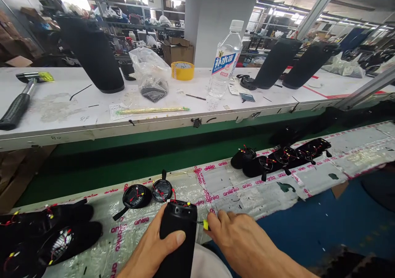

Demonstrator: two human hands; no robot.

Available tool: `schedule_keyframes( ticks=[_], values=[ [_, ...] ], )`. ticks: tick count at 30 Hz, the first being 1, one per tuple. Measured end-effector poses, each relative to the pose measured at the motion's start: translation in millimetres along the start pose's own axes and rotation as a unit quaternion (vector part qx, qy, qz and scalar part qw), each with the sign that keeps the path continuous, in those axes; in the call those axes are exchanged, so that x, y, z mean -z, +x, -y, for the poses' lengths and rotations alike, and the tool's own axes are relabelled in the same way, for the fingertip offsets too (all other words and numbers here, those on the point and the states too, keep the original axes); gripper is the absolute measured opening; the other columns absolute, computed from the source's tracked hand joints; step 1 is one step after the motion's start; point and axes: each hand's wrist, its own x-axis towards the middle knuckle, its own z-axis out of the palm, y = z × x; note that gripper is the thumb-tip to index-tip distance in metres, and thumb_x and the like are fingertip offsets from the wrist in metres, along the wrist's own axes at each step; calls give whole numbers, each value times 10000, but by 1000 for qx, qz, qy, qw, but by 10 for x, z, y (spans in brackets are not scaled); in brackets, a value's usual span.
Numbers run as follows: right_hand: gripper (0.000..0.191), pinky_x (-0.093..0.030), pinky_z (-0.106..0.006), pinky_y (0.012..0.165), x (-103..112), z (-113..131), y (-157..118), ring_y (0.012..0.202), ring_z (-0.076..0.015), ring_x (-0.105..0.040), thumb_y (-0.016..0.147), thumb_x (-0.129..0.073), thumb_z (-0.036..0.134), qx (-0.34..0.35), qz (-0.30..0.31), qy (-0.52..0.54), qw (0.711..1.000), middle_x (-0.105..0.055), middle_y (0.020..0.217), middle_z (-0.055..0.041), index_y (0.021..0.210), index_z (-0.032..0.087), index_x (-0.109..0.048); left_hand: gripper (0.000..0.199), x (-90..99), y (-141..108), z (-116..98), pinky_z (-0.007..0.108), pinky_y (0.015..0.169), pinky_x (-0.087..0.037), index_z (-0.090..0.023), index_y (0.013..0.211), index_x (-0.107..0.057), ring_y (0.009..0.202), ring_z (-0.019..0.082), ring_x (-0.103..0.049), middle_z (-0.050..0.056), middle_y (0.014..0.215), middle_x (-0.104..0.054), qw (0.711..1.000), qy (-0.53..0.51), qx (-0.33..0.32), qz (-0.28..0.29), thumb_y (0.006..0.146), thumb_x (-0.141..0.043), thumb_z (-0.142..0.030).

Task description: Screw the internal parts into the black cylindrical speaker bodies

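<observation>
My left hand [157,241] is wrapped round a black cylindrical speaker body [182,258], its thumb across the front. The body stands tilted towards me, with a red and a yellow wire connector showing at its top end. To its right, my right hand [236,233] is closed on a small tool with a yellow part [205,225]. A thin dark shaft seems to run from it to the upper right side of the body. My fingers hide most of this tool. Just beyond lie two round black end caps [135,196] with straps and red wires.
Several black speaker bodies [69,243] with loose wires lie at left; more [277,162] lie at right on the taped bench [228,195]. The white shelf [173,92] behind bears a hammer [21,99], a bottle [226,59], yellow tape [182,71] and standing black cylinders [95,55].
</observation>
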Motion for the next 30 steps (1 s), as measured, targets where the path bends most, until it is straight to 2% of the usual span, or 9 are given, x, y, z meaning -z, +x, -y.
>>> schedule_keyframes(
  ticks=[4,9,12,15,18,21,23,27,30],
  values=[
    [105,-404,-329,487,-89,-92,2,577,-214,-644,1017,-580,245,-1,-89,144,986,-624,719,5,947,231,-504,752,-3,3,62,500,1150,-423,-240,1414,-548,1343,404,-572,98,1395,-696,994,-97,44,11,783,-772,-583],
    [214,-475,-260,576,-93,-173,-80,558,-151,-626,1107,-402,386,-67,-216,393,891,-641,715,29,1010,246,-530,831,20,3,79,552,1118,-445,-225,1497,-467,1336,436,-576,122,1407,-690,987,-127,102,4,808,-733,-605],
    [198,-497,-261,583,-130,-100,-36,607,-176,-656,1061,-499,423,-169,-179,465,851,-670,733,14,1050,250,-596,844,36,-25,86,496,1266,-245,-254,1522,-473,1524,381,-346,66,1579,-534,996,-30,56,-55,809,-741,-617],
    [331,-510,-282,572,-187,29,84,637,-203,-663,991,-569,529,-271,-113,555,778,-680,748,-3,1134,239,-642,666,64,-49,113,485,1310,-49,-339,1512,-499,1589,304,-197,-26,1645,-431,996,-9,78,-34,913,-616,-607],
    [518,-490,-296,542,-274,147,190,541,-194,-602,913,-620,638,-334,-69,654,675,-601,621,33,1202,208,-650,770,76,-18,174,541,1270,-227,-318,1521,-475,1541,365,-314,38,1646,-434,994,-81,70,16,841,-731,-572],
    [634,-448,-284,521,-403,233,240,492,-173,-541,844,-676,698,-350,-56,739,573,-540,541,57,1192,168,-646,1011,34,82,295,523,1159,-417,-274,1511,-453,1470,421,-422,113,1626,-452,977,-203,57,9,643,-896,-544],
    [676,-407,-264,487,-491,278,250,457,-152,-498,818,-693,722,-346,-57,778,521,-536,523,58,1178,153,-637,924,-10,170,402,496,1100,-468,-226,1406,-553,1377,427,-539,154,1490,-606,964,-257,71,-6,621,-893,-575],
    [678,-380,-243,463,-588,341,241,434,-125,-466,797,-722,718,-339,-67,808,477,-538,523,58,1154,148,-633,710,-45,317,609,491,1006,-511,-148,1201,-658,1156,422,-700,180,1096,-798,951,-287,107,-49,696,-833,-615],
    [657,-388,-244,461,-588,359,233,433,-126,-475,780,-742,716,-352,-65,803,476,-550,531,53,1107,157,-634,795,-26,350,678,385,1105,-442,-192,1258,-617,1412,359,-514,157,1316,-713,949,-290,83,-89,616,-929,-541]
  ],
)
